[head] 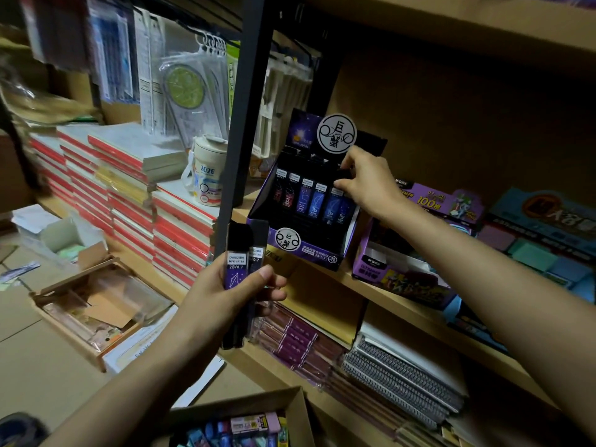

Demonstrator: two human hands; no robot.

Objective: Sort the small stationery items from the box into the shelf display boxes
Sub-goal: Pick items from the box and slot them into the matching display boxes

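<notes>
Observed from beside the shelf (309, 285). The left hand (225, 301) was held low, in front of the shelf upright, with its fingers (274, 293) and thumb clenched round a small bundle of cases (237, 253). These stood upright with their labels toward the person, which I judged to be for reading the type at a glance and feeding them across one at a time.

The right hand (367, 185) reached into the display box (322, 253), which stood on the middle shelf, tilted back so its stock faced outward. Thumb and forefinger were curled in a pinch on the top of a dark case (344, 174) at the right end of the front row. How far it had been seated could not be told, since the hand covered it. The row already stood label-forward, packed side by side, and the pinch at the cap end suited lowering a case into a narrow slot.

The box (238, 402) lay open at the person's feet, below the shelf, with mixed coloured items inside. I judged the sorting to be partly done.

Risk noted: the left grip was one-handed on several slim cases, so one could slip out.
</notes>
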